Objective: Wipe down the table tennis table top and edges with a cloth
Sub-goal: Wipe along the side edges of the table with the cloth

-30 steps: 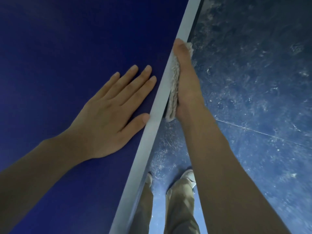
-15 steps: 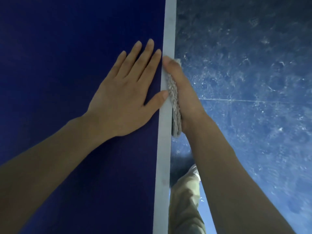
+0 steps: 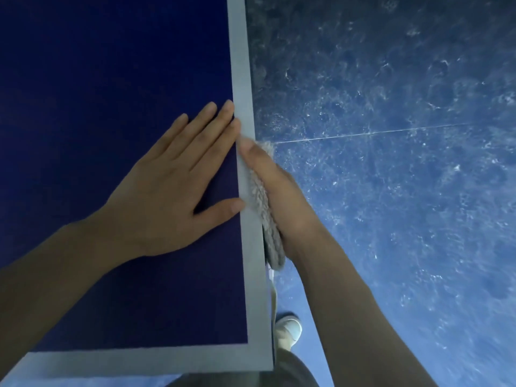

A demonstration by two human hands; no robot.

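Cloth (image 3: 265,219) pressed between right hand (image 3: 282,196) and table edge (image 3: 252,247).

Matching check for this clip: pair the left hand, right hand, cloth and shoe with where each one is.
1 left hand
2 right hand
3 cloth
4 shoe

A on the floor
B flat on the blue tabletop
C between a hand and the table's side edge
D pressing the cloth against the edge

Pairs: 1-B, 2-D, 3-C, 4-A
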